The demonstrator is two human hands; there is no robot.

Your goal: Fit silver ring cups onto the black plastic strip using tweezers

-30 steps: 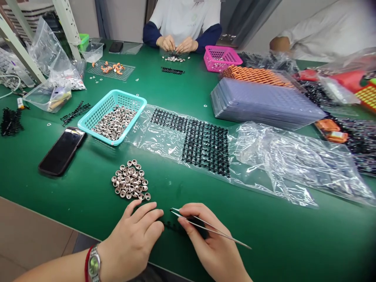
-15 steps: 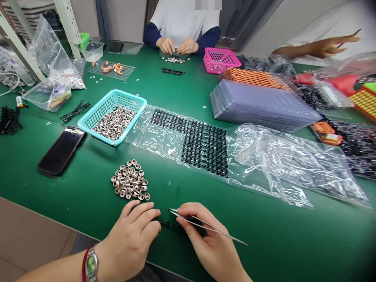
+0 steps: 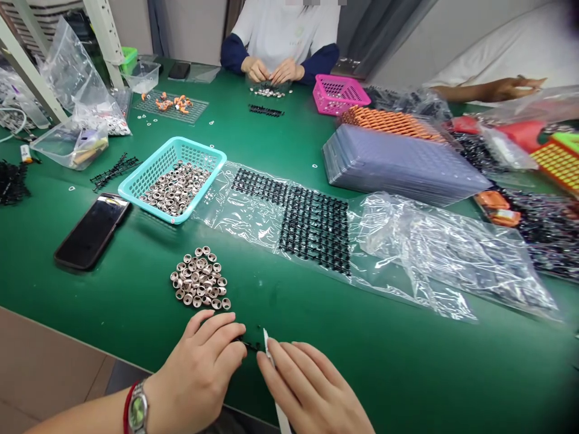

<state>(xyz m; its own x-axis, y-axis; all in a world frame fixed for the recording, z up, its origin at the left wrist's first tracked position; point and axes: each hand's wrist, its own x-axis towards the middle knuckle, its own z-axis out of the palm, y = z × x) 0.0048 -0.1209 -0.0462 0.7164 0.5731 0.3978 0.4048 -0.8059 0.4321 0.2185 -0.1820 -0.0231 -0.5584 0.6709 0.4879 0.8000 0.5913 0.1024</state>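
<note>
Near the front edge of the table, my left hand (image 3: 203, 364) has its fingers closed on a small black plastic strip (image 3: 251, 346), most of it hidden beneath them. My right hand (image 3: 312, 383) is closed around metal tweezers (image 3: 282, 418), whose tips point away from me beside the strip's right end. Its fingertips are at that end too; whether they touch it I cannot tell. A tiny black bit (image 3: 259, 327) lies just beyond the strip. Beyond my left fingers is a loose pile of small silvery cup-shaped rings (image 3: 199, 280).
A turquoise basket (image 3: 131, 191) holds more rings, with a phone (image 3: 93, 232) beside it. Rows of black strips (image 3: 315, 229) lie on plastic film. Farther right is a stack of clear trays (image 3: 398, 160). A co-worker's hands (image 3: 274, 71) work across the table; another person's hand (image 3: 515, 89) is at right.
My right hand has turned, and the tweezers have swung from slanting rightward to pointing back toward me. My left hand stays put. At right, another person's hand has lowered.
</note>
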